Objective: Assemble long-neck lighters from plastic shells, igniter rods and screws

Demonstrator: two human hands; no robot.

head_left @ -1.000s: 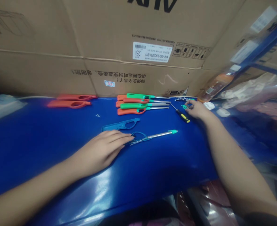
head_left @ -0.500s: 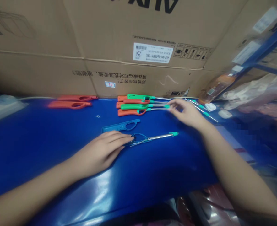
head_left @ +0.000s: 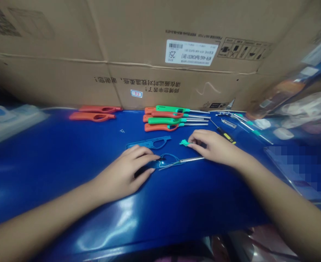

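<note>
My left hand (head_left: 127, 167) is curled over the handle of an opened blue lighter half (head_left: 171, 157), thumb and fingers on either side. A metal tube (head_left: 191, 159) runs right from that half; its tip is hidden behind my right hand. Pinched between the thumb and fingertips of my right hand (head_left: 212, 143) is a small green plastic piece (head_left: 184, 143), above the tube. A second blue shell half (head_left: 160, 142) lies just behind my left fingers.
Green and orange long lighters (head_left: 163, 120) lie stacked by the cardboard box (head_left: 138, 40). Orange shells (head_left: 92, 116) lie to their left. A black-yellow screwdriver (head_left: 226, 135) is beyond my right hand, near metal tubes (head_left: 262, 137) and a bottle (head_left: 277, 96).
My right hand has come back from the far lighters toward me and now pinches the small green piece. My left hand stays at the blue half, its fingers more spread. The view has shifted.
</note>
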